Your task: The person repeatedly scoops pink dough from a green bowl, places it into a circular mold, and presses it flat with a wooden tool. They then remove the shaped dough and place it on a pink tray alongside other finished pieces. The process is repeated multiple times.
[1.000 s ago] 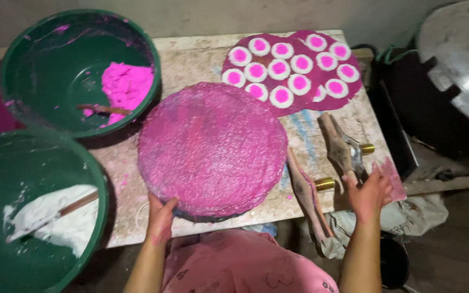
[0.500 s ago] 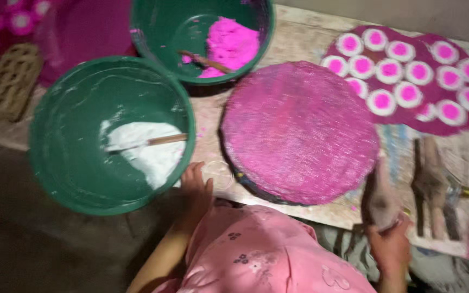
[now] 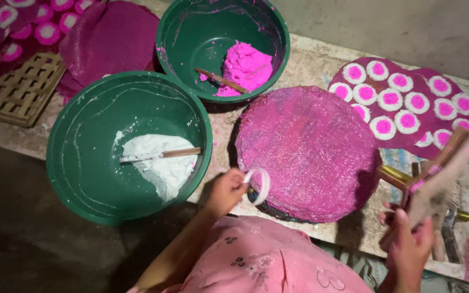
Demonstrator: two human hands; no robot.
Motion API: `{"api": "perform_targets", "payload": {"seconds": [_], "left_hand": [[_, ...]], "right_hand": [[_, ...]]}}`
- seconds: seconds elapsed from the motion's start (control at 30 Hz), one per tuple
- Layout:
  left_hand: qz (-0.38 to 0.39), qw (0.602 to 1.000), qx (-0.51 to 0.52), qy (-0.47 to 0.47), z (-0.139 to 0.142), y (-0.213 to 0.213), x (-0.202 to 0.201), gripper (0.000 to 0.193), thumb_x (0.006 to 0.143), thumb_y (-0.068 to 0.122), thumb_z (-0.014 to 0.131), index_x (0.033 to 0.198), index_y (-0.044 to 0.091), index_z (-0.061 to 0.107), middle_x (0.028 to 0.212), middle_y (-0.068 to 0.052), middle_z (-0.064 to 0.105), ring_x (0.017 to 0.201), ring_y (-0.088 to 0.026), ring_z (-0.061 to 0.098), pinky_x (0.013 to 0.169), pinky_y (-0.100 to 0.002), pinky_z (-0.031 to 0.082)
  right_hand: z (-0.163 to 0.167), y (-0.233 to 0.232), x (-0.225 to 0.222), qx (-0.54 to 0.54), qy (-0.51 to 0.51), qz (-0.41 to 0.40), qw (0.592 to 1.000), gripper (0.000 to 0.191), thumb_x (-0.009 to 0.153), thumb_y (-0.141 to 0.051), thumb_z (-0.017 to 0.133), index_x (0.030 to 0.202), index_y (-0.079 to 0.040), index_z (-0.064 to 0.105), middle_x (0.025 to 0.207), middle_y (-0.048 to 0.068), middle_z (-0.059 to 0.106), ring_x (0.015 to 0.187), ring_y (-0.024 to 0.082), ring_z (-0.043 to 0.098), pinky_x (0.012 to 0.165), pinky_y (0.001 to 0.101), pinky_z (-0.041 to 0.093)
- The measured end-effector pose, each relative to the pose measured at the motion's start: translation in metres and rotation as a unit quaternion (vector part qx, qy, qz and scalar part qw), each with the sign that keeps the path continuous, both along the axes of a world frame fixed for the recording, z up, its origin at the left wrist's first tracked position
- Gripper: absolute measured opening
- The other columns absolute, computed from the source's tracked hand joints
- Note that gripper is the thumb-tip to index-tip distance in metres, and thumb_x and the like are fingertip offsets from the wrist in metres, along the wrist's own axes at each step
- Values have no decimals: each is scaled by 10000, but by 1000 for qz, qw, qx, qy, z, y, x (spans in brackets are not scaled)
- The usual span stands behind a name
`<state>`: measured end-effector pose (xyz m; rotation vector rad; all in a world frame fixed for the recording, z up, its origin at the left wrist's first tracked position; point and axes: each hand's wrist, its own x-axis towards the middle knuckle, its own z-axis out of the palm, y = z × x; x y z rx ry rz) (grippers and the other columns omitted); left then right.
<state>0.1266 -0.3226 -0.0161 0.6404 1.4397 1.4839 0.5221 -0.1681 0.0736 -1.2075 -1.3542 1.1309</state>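
The left hand (image 3: 226, 190) is pinching a small white ring (image 3: 260, 185) between closed fingers, just beside the near edge of the round pink mat (image 3: 308, 144). The right hand (image 3: 408, 244) is gripping a blurred wooden tool (image 3: 435, 176) with fingers wrapped around its lower end. Left of the ring-holding fingers is sitting a green bowl of white paste (image 3: 128, 146); beyond them, 1 green bowl of pink powder (image 3: 223, 49).

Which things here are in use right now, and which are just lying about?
In use:
left hand holding a small white ring
right hand holding a wooden tool
round pink mat, nearest both

Lying about:
bowl of white paste
bowl of pink powder
pink-and-white discs
bamboo tray
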Motion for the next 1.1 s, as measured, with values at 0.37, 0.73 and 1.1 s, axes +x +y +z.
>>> {"api": "perform_targets", "payload": {"seconds": [0.37, 0.73, 1.1], "left_hand": [[-31, 794, 198, 574, 161, 22, 10, 586, 783, 299, 810, 1262, 84, 549, 1342, -180, 574, 1265, -372, 588, 1211, -538, 286], [-428, 780, 167, 425, 279, -65, -86, 557, 679, 340, 720, 1184, 119, 637, 845, -133, 714, 818, -347, 713, 675, -444, 536], [-386, 872, 100, 282, 295, -112, -184, 180, 961, 211, 634, 1073, 72, 659, 937, -81, 686, 875, -223, 698, 761, -343, 584]], "right_hand": [[78, -17, -111, 34, -207, 350, 913, 384, 922, -122, 669, 1282, 0, 617, 862, 146, 731, 670, 237, 616, 586, 384, 491], [224, -14, -304, 629, -180, 653, 383, 533, 950, -602, 618, 960, -70, 583, 770, 103, 616, 694, 316, 653, 558, 435, 502], [227, -14, -331, 150, -130, 838, 508, 553, 1084, -559, 376, 962, -45, 538, 798, 124, 541, 746, 365, 602, 709, 483, 443]]}}
